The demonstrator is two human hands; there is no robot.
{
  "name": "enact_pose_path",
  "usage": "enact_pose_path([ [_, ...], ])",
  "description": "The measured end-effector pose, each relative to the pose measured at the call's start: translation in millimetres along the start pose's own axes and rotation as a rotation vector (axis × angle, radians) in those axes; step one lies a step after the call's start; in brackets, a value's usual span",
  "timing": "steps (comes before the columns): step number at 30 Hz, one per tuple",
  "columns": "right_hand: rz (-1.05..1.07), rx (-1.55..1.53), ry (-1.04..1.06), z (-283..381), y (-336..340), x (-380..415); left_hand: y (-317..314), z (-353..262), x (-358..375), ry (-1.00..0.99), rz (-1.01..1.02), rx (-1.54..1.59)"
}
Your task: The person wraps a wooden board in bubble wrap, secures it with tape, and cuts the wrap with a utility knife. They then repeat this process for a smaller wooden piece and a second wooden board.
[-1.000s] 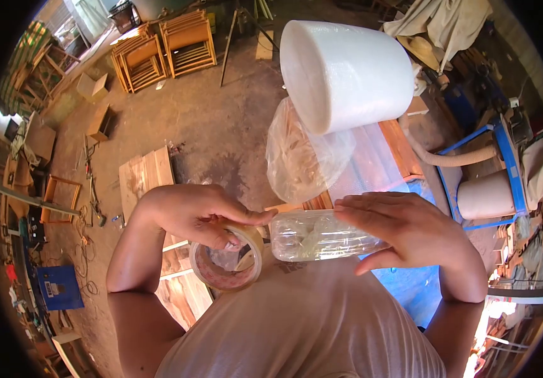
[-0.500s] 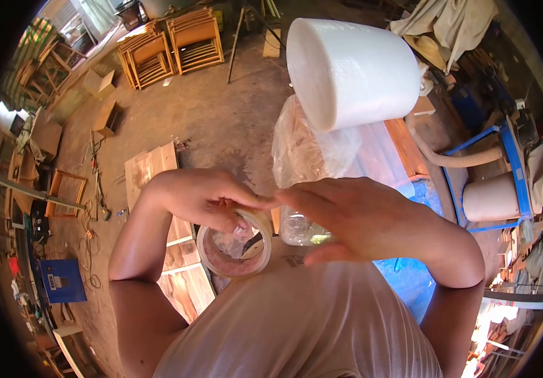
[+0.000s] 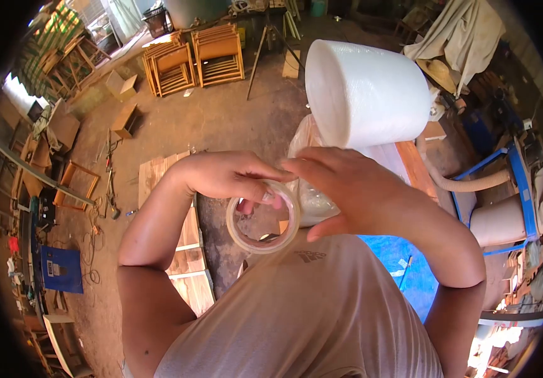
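My left hand grips a roll of clear packing tape, its fingers hooked through the ring from above. The roll hangs upright close in front of my shirt. My right hand reaches in from the right with fingers stretched out and the thumb well apart. Its fingertips come right up to my left fingertips, just above the roll. Behind the hands lies a clear plastic wrapping, partly hidden by my right hand. A big roll of white bubble wrap stands beyond it.
Blue sheeting covers the surface beside my right forearm. Wooden boards lie to the left. Stacked wooden chairs stand at the back. A blue metal frame with a hose is at the right.
My left hand and the tape roll have moved right and slightly up, closer to my right hand. The view has shifted, so the background sits lower and further right.
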State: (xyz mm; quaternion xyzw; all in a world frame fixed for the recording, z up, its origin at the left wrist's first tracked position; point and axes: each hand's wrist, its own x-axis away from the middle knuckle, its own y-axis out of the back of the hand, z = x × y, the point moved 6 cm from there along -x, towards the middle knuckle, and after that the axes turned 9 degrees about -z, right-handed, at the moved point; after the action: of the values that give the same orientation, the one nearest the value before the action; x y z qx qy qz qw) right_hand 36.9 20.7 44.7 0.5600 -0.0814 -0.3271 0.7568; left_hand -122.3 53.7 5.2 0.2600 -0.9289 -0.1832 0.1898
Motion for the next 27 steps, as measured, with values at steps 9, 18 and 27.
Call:
enact_pose_path([
  [9, -0.385, 0.217, 0.318, 51, -35, 17, 1, 18, -5, 0.028, -0.149, 0.289],
  [18, -0.360, 0.196, 0.331, 41, -53, 18, 16, -55, -63, -0.197, -0.447, -0.553],
  [27, -0.402, 0.207, 0.187, 31, -31, 52, 14, -46, -129, -0.272, -0.068, -0.507],
])
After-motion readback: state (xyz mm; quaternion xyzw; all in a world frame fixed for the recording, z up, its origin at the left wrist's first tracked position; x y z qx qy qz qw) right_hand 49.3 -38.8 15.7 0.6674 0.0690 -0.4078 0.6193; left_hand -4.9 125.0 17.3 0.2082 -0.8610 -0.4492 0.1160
